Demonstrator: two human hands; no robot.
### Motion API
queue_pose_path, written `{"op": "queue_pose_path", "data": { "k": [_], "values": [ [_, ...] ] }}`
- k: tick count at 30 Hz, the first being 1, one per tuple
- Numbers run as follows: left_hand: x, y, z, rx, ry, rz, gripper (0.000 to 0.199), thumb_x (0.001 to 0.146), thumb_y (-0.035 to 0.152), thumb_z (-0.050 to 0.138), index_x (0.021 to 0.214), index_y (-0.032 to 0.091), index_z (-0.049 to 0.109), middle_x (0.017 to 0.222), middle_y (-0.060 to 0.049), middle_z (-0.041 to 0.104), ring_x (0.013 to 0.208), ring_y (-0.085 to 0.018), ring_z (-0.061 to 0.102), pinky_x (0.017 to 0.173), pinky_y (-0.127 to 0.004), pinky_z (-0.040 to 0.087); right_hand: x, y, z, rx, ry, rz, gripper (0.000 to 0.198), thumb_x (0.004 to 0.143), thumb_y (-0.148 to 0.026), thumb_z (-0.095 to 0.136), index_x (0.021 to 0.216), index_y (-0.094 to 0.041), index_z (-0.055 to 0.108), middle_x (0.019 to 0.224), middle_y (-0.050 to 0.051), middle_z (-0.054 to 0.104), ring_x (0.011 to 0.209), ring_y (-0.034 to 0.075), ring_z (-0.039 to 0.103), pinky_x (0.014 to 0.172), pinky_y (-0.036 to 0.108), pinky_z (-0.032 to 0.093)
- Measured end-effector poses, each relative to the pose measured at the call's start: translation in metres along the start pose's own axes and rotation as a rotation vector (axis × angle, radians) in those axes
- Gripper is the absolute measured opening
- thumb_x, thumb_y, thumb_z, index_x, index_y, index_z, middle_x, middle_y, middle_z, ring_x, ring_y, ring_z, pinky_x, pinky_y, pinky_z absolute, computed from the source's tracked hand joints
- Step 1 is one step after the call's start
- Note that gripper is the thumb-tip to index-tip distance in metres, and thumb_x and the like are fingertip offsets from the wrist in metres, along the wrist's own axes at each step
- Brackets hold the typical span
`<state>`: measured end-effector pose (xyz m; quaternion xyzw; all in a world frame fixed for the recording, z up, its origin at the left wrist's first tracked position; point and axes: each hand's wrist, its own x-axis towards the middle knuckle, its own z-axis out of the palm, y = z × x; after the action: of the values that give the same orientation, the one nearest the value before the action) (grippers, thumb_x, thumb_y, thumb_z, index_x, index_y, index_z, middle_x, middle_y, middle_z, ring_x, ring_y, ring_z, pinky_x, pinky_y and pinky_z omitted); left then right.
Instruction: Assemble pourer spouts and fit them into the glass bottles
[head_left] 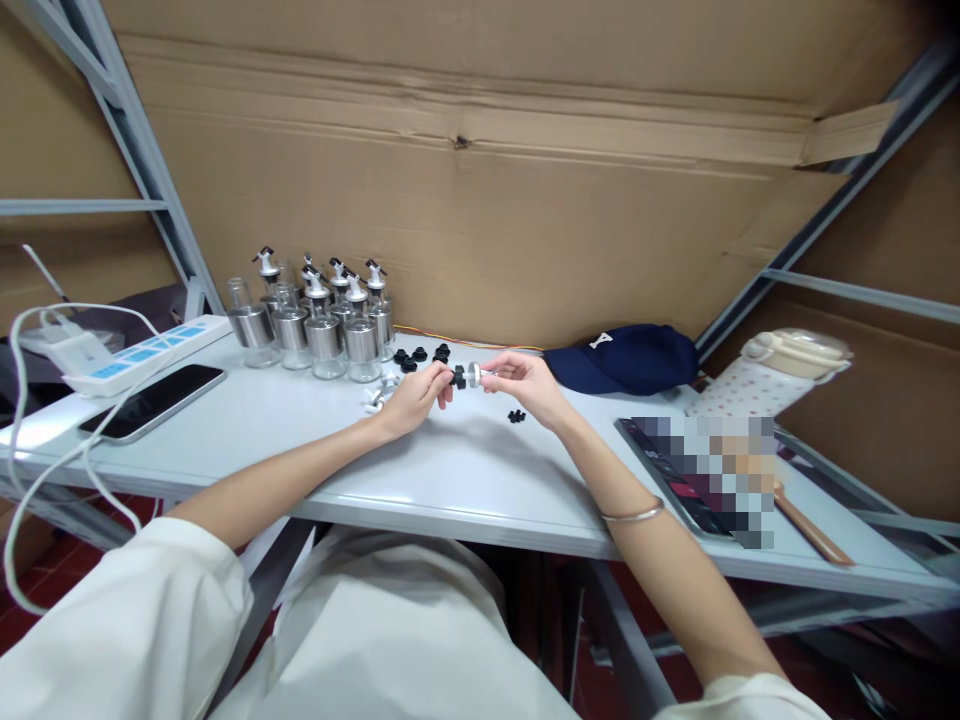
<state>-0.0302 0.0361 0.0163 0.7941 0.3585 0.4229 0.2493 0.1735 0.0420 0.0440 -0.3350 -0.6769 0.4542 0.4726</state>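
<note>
My left hand (421, 397) pinches a small black stopper (460, 377) over the middle of the white table. Facing it, my right hand (523, 383) holds a white and clear pourer spout (473, 375) between thumb and fingers. The two parts meet or nearly meet; I cannot tell whether they are joined. Loose black stoppers (407, 361) lie just behind my left hand, and white spout pieces (375, 398) are partly hidden beside it. A little cluster of tiny black parts (517, 416) rests below my right hand.
Several glass bottles with steel bands (325, 340) stand at the back left, most topped with pourers. Left of them are a power strip (154, 352), white cables and a phone (154, 402). A navy cap (626, 358), a dotted tumbler (780, 375) and a tablet (660, 470) occupy the right.
</note>
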Motion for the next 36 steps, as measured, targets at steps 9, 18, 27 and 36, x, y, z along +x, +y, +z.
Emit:
{"op": "queue_pose_path", "data": {
  "k": [9, 18, 27, 36],
  "values": [
    [-0.003, 0.002, 0.001, 0.020, -0.031, -0.001, 0.026, 0.092, 0.036, 0.032, 0.081, 0.018, 0.047, 0.067, 0.002, 0.059, 0.060, -0.012, 0.056, 0.065, -0.024, 0.041, -0.002, 0.000, 0.004, -0.096, -0.018, 0.012, 0.034, 0.055, -0.039, 0.081, 0.074, -0.015, 0.065, 0.061, 0.000, 0.065, 0.054, 0.011, 0.055, 0.054, 0.026, 0.043],
    [-0.008, 0.004, -0.002, 0.071, -0.044, 0.034, 0.022, 0.093, 0.036, 0.031, 0.089, 0.019, 0.043, 0.062, 0.002, 0.057, 0.065, -0.015, 0.055, 0.069, -0.026, 0.040, -0.005, -0.001, 0.011, -0.101, -0.030, -0.032, 0.034, 0.055, -0.041, 0.081, 0.070, -0.015, 0.064, 0.058, 0.001, 0.065, 0.052, 0.012, 0.057, 0.051, 0.027, 0.045],
    [-0.006, 0.000, -0.004, 0.076, -0.088, 0.033, 0.037, 0.094, 0.044, 0.026, 0.073, 0.019, 0.044, 0.060, 0.002, 0.053, 0.060, -0.013, 0.051, 0.066, -0.026, 0.039, -0.006, 0.000, 0.012, -0.046, -0.062, -0.013, 0.031, 0.057, -0.038, 0.080, 0.072, -0.015, 0.066, 0.064, 0.002, 0.067, 0.055, 0.012, 0.057, 0.060, 0.031, 0.049],
    [-0.007, 0.004, -0.010, 0.066, -0.099, 0.170, 0.039, 0.093, 0.045, 0.027, 0.083, 0.017, 0.053, 0.081, -0.004, 0.058, 0.080, -0.017, 0.055, 0.079, -0.031, 0.042, -0.001, -0.001, 0.007, -0.183, 0.023, -0.120, 0.032, 0.065, -0.045, 0.073, 0.082, -0.018, 0.069, 0.082, 0.003, 0.058, 0.071, 0.014, 0.052, 0.066, 0.030, 0.044]
  ]
}}
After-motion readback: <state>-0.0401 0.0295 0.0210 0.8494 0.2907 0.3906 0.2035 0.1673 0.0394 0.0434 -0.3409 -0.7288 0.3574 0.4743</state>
